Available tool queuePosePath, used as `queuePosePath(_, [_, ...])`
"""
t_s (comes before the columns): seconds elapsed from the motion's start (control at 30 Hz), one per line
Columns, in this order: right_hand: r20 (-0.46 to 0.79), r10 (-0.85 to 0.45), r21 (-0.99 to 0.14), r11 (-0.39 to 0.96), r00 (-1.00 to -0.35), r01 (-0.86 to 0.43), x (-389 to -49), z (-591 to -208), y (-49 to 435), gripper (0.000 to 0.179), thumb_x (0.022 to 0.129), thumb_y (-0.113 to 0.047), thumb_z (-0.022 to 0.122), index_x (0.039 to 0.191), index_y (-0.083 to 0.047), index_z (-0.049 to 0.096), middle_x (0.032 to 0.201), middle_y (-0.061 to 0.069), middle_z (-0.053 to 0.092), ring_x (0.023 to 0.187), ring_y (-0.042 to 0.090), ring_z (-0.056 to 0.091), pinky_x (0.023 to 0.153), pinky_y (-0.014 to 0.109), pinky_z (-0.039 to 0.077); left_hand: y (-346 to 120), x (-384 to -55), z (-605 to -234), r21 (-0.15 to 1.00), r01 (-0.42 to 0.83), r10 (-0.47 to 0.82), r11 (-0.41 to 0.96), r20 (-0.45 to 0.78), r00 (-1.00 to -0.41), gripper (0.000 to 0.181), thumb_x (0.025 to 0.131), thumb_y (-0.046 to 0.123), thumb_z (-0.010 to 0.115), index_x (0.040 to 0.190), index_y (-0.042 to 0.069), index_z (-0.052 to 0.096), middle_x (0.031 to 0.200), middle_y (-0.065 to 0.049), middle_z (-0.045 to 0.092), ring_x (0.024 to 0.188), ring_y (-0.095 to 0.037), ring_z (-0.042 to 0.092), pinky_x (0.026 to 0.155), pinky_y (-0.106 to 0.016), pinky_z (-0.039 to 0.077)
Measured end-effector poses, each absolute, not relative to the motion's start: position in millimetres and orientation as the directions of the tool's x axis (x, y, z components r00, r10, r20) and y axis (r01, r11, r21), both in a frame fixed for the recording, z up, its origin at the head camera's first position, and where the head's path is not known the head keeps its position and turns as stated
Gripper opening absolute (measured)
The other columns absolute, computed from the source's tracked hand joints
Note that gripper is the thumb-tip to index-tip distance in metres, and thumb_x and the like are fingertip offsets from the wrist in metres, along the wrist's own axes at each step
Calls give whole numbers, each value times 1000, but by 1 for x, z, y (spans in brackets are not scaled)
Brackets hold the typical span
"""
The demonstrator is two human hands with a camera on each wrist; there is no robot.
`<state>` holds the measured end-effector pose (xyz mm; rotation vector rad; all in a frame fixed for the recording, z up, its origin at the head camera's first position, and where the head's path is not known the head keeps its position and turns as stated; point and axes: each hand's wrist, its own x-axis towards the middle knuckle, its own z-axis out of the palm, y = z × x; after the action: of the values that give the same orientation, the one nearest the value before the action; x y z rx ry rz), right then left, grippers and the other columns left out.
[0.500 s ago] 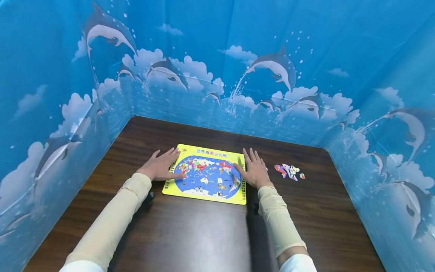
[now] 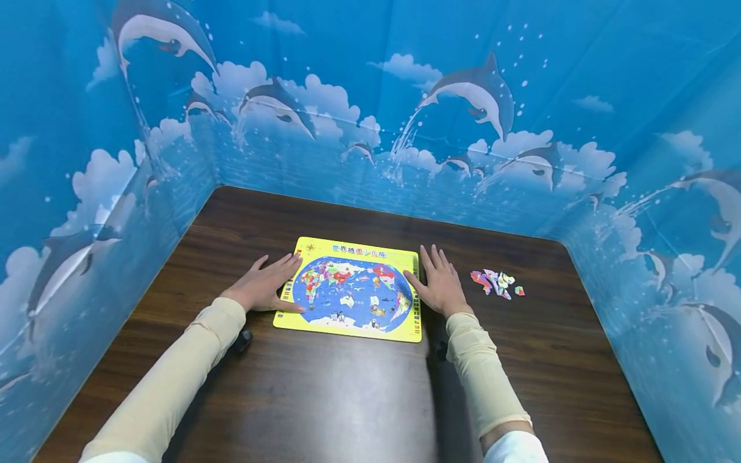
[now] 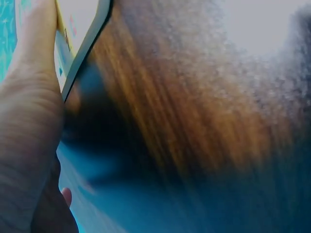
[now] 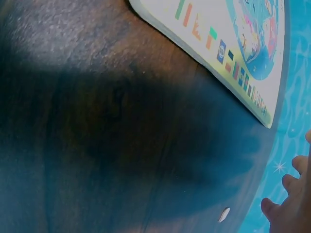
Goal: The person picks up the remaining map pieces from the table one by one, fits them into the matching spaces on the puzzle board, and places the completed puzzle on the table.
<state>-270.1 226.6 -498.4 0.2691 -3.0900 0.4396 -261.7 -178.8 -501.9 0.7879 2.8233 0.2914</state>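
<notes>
Your left hand (image 2: 260, 284) lies at the left edge of the map board (image 2: 347, 308), fingers straight and slightly spread, with the thumb reaching over the lower left part. Your right hand (image 2: 439, 284) is at the opposite edge, fingers straight and running alongside it, thumb reaching in over the border. Neither hand is curled round anything. The left wrist view is blurred, so I cannot tell how firmly that thumb presses, if at all.

The board lies flat on the dark wooden table (image 2: 347, 399), between your hands, its long sides roughly in line with the far table edge. I take the step in hand to be steadying or squaring it. Use light, even pressure from both sides; a harder push from one hand would likely skew it. Keep your fingers low against the edges and your thumbs light on the printed map.

Watch your right side: a cluster of loose pieces (image 2: 480, 281) lies beyond that hand, with one separate piece (image 2: 519, 290) just beside it. The right wrist view also shows a small pale bit (image 4: 224, 214) near your fingers, easily brushed by a careless sweep.
</notes>
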Motion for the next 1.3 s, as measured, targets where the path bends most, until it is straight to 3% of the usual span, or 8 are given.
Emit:
queuePosePath(0.2, [37,-179,-307,934,-983,-181,-265,-503,239,84,94,-65,42,157,-17,15,161,15,13,147,35,12,113,59,18,-181,-259,-507,259,510,549,821,-110,-828,115,75,75,62,154,3,20,160,-14,18,147,-31,16,113,-62,6])
queuePosePath(0.33, [61,-164,-335,926,-985,-175,-264,-503,253,69,100,-44,45,156,-12,19,159,17,21,145,36,20,113,58,22,-183,-259,-508,263,519,555,813,-80,-828,114,74,74,64,154,3,21,160,-14,19,146,-31,17,113,-62,6])
queuePosePath(0.5, [112,-101,-333,933,-989,-133,-262,-498,274,49,94,-4,49,143,0,45,141,24,48,129,41,45,104,56,37,-183,-261,-506,290,533,565,795,-33,-825,113,73,70,68,153,2,24,158,-15,23,145,-33,20,112,-64,8])
queuePosePath(0.6, [136,-54,-330,939,-989,-97,-260,-494,283,42,87,4,51,128,2,61,124,23,60,116,42,55,96,55,44,-183,-263,-507,297,533,564,792,-24,-826,113,74,70,68,153,3,24,159,-15,23,145,-33,20,111,-64,9])
queuePosePath(0.77, [185,24,-378,925,-982,-49,-259,-491,291,39,81,8,54,116,-2,68,109,21,65,103,40,61,85,54,48,-184,-267,-508,287,518,552,805,-45,-833,115,74,75,63,155,5,19,160,-13,18,147,-30,16,112,-63,6])
queuePosePath(0.9, [213,60,-410,912,-975,-34,-260,-490,295,38,80,9,56,114,0,68,107,22,67,101,40,62,85,53,48,-186,-268,-506,291,512,548,808,-55,-834,117,73,76,62,155,5,18,161,-13,16,147,-30,14,112,-63,4])
queuePosePath(1.07, [179,111,-458,889,-978,17,-260,-496,298,24,87,-2,64,110,2,69,102,20,69,96,37,64,82,52,49,-187,-265,-508,294,505,543,812,-63,-837,117,73,76,62,155,6,18,161,-12,16,147,-30,15,112,-63,4])
queuePosePath(1.3, [143,171,-515,854,-975,74,-259,-506,295,32,86,-17,74,107,7,69,93,20,72,89,36,67,80,50,50,-187,-258,-517,316,499,537,807,-39,-843,116,72,75,64,155,5,20,160,-12,18,146,-32,17,111,-65,6])
